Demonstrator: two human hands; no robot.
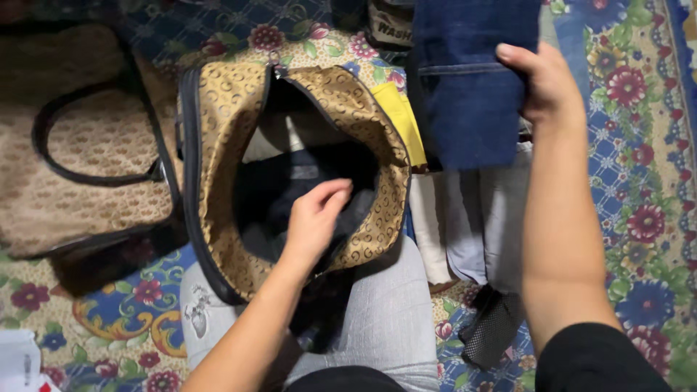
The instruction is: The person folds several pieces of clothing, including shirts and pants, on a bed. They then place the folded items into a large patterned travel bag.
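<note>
Packing looks partway thru: gold patterned bag (218,167) sits unzipped on the person's lap w/ dark clothes already low inside, plenty of depth left above them. Left hand (314,218) is down in the mouth, fingers loosely curled, touching the dark fabric. Right hand (541,83) pinches folded blue jeans (465,94), held up just right of the bag, not in yet. More folded light clothes (472,218) & a yellow piece (406,120) lie beside on the flowered carpet (639,181), so several items appear left. Opening is wide; zip edge near the jeans is the tight spot.
</note>
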